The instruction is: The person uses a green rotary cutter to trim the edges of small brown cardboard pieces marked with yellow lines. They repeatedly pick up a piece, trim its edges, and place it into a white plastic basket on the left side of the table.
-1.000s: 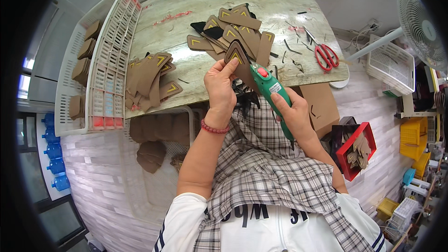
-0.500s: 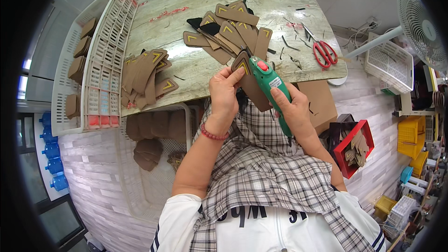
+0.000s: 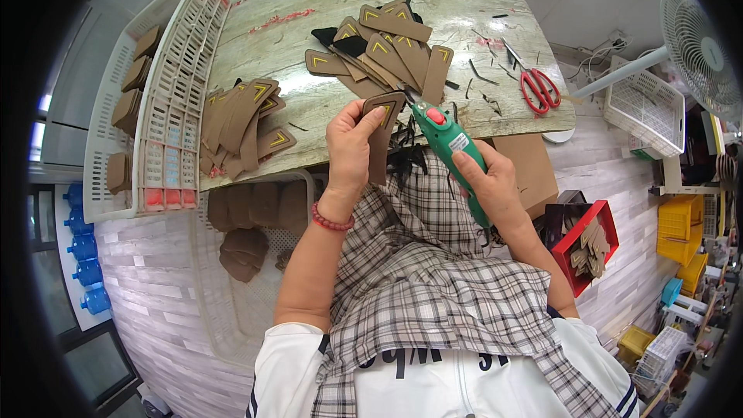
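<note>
My left hand (image 3: 348, 149) pinches a brown fabric tab (image 3: 378, 143) with a yellow chevron near its rounded end, fingers closed on its upper part. The tab hangs over the table's front edge. In my right hand (image 3: 495, 178) is a green pair of electric scissors (image 3: 446, 133) with a red button, its tip pointing up and left, close to the tab's right edge. Whether the blades touch the tab I cannot tell. Black trimmings (image 3: 406, 161) lie on my plaid apron beneath. Ahead, a heap of similar tabs (image 3: 385, 54) lies on the table (image 3: 325, 0).
A second pile of tabs (image 3: 241, 125) lies at the left, beside a white crate (image 3: 174, 101). Red-handled scissors (image 3: 539, 91) and black scraps lie on the right. A red box (image 3: 611, 244) with tabs stands low at right, a fan (image 3: 700, 39) beyond.
My left hand has moved left with the tab, away from the electric scissors, and the tab now hangs more upright. The right hand has shifted slightly right and down.
</note>
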